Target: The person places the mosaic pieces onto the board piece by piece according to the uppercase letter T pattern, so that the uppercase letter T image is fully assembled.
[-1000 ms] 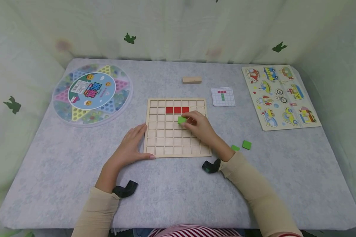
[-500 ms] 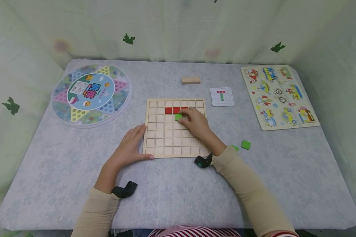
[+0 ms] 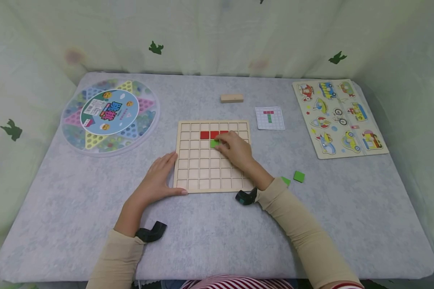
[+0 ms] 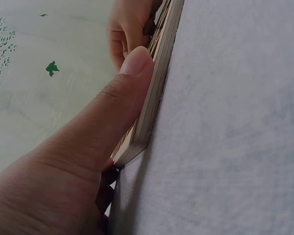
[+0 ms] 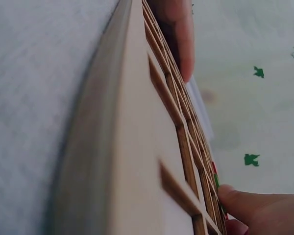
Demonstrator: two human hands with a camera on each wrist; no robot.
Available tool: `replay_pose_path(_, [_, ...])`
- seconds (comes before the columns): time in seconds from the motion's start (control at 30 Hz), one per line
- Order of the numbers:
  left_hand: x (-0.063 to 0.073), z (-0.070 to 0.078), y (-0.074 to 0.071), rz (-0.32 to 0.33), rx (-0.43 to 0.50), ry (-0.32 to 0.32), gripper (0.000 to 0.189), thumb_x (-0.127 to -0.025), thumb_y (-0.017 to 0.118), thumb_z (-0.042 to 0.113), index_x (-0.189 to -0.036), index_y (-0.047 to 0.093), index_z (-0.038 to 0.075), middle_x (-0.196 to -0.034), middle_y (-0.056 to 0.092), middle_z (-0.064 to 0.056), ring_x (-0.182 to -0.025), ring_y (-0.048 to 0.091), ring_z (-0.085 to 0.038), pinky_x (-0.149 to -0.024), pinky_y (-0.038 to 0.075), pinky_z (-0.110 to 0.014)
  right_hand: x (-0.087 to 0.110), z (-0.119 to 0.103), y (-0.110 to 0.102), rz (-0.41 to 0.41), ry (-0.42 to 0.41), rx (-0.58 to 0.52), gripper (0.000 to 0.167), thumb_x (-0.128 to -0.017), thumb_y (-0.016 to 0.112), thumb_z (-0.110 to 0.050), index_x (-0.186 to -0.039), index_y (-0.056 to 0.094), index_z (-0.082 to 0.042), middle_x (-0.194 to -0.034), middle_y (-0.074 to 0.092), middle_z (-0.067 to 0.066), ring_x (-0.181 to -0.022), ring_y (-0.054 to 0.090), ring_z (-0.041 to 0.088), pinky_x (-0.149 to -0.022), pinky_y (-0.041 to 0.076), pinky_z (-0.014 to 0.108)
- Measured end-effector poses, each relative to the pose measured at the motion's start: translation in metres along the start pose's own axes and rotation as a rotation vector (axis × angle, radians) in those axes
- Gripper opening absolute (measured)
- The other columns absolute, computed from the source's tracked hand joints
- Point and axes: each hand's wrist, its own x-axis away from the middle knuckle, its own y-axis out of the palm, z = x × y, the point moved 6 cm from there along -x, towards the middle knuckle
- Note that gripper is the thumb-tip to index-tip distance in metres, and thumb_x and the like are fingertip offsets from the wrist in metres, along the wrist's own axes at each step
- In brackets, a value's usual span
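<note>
A wooden grid board (image 3: 193,163) lies flat at mid-table. In one of its upper rows sit red square tiles (image 3: 204,135), side by side, the rightmost partly covered by fingers. Directly below the middle red one is a green square tile (image 3: 214,143), pinched at its right side by my right hand (image 3: 236,150). The right wrist view shows the thumb (image 5: 235,200) against the green and red edges. My left hand (image 3: 159,174) rests at the board's lower left corner, fingers straight along the left side, thumb (image 4: 132,68) on the front edge.
Two loose green tiles (image 3: 299,176) lie right of the board by the right forearm. A pattern card (image 3: 277,122) with a red and green T and a wooden block (image 3: 232,98) lie behind. A round Chinese checkers set (image 3: 110,112) is left, a vehicle puzzle (image 3: 332,110) right.
My right hand has moved slightly left and away from me, bringing the green tile into the cell under the middle red tile. My left hand has stayed at the board's corner.
</note>
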Motion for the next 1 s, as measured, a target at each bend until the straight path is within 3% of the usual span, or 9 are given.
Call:
replay_pose_path(0.2, [0.001,0.001,-0.001,0.006,0.024,0.005,0.119,-0.058,0.071,0.063,-0.144,0.013,0.004,-0.146,0.017,-0.016,-0.134,0.010,-0.028,-0.107,0.005,-0.045,0.002,-0.003,0.000,-0.056,0.020,-0.017,0.030,-0.085,0.062,-0.028,-0.113,0.061,-0.018,-0.090,0.048,-0.001,-0.074,0.046,0.014,-0.058,0.040,0.028])
replay_pose_path(0.4, [0.001,0.001,-0.001,-0.011,0.013,-0.001,0.121,-0.058,0.069,0.066,-0.144,0.011,0.005,-0.147,0.015,-0.015,-0.134,0.009,-0.028,-0.107,0.004,-0.044,0.009,-0.003,-0.008,-0.159,-0.028,-0.171,0.043,-0.087,0.060,-0.029,-0.125,0.052,-0.014,-0.100,0.049,0.002,-0.079,0.045,0.016,-0.067,0.040,0.030])
replay_pose_path(0.5, [0.001,0.001,-0.001,-0.013,0.015,-0.006,0.121,-0.057,0.068,0.067,-0.145,0.011,0.006,-0.147,0.015,-0.014,-0.134,0.009,-0.027,-0.107,0.004,-0.044,0.017,-0.004,-0.021,-0.167,-0.067,-0.253,0.048,-0.087,0.059,-0.028,-0.129,0.046,-0.009,-0.111,0.049,0.005,-0.088,0.048,0.018,-0.073,0.043,0.031])
replay_pose_path(0.63, [0.001,0.001,-0.002,-0.011,0.021,-0.005,0.121,-0.057,0.068,0.068,-0.145,0.011,0.006,-0.147,0.015,-0.014,-0.134,0.009,-0.027,-0.107,0.004,-0.044,0.036,-0.006,-0.047,-0.106,-0.161,-0.251,0.053,-0.088,0.058,-0.027,-0.133,0.041,-0.005,-0.124,0.045,0.009,-0.105,0.047,0.024,-0.084,0.042,0.035])
replay_pose_path(0.77, [0.001,0.002,-0.002,-0.005,0.021,0.000,0.120,-0.058,0.068,0.067,-0.145,0.012,0.006,-0.147,0.016,-0.014,-0.134,0.010,-0.027,-0.107,0.004,-0.044,0.061,-0.005,-0.075,0.020,-0.257,-0.121,0.055,-0.087,0.060,-0.025,-0.133,0.038,-0.003,-0.127,0.044,0.012,-0.112,0.043,0.024,-0.089,0.040,0.038])
replay_pose_path(1.0, [0.001,0.002,-0.001,0.006,0.022,0.009,0.119,-0.059,0.069,0.066,-0.144,0.013,0.006,-0.147,0.016,-0.015,-0.134,0.010,-0.028,-0.107,0.005,-0.045,0.106,0.014,-0.103,0.137,-0.238,-0.016,0.059,-0.082,0.066,-0.016,-0.133,0.038,-0.002,-0.129,0.043,0.014,-0.115,0.041,0.027,-0.092,0.036,0.042])
